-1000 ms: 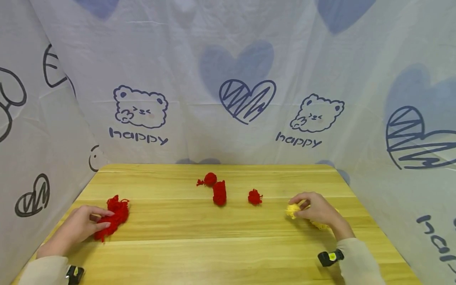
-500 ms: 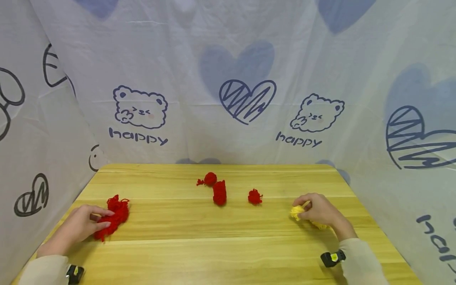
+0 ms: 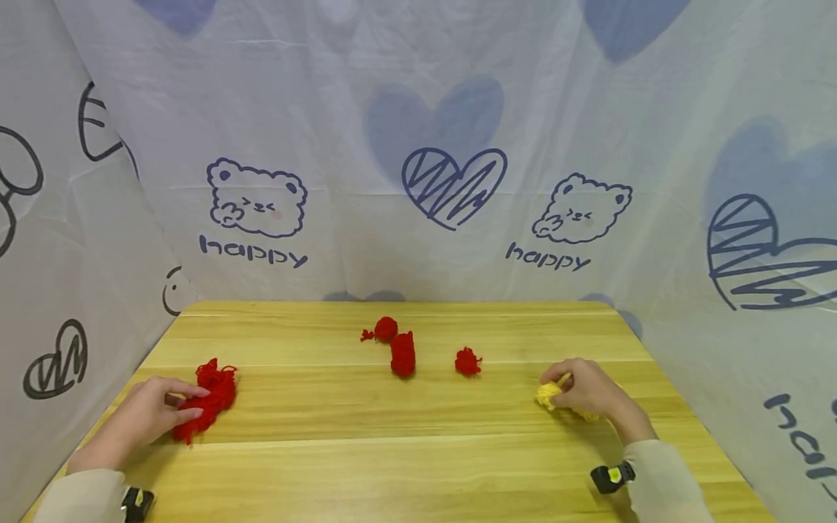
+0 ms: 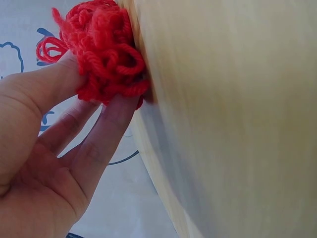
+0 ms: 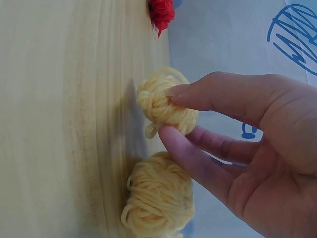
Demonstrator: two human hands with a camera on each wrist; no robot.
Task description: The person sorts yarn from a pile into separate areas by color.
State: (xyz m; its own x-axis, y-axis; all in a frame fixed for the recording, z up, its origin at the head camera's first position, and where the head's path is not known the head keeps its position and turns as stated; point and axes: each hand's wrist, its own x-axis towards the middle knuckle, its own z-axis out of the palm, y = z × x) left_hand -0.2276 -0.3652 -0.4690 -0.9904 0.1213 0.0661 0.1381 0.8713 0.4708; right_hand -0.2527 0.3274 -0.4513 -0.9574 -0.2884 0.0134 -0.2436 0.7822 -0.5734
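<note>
Left hand (image 3: 153, 410): thumb and fingertips grip a tangled red yarn bundle (image 3: 219, 396) at the left of the wooden table (image 3: 392, 472), long axis slanting away rightward. Right hand (image 3: 591, 388): thumb and fingers pinch a small, nearly round yellow yarn ball (image 3: 548, 396) at the right, near a larger yellow yarn skein (image 5: 161, 196). White printed cloth (image 3: 353, 131) behind reads "happy". Between the hands: a red yarn cylinder (image 3: 402, 356), a red yarn ball (image 3: 386, 329), a small red yarn clump (image 3: 467, 362).

Wooden table (image 3: 392, 472): red yarn bundles (image 3: 221, 396); larger yellow ball (image 5: 159, 198), seemingly.
</note>
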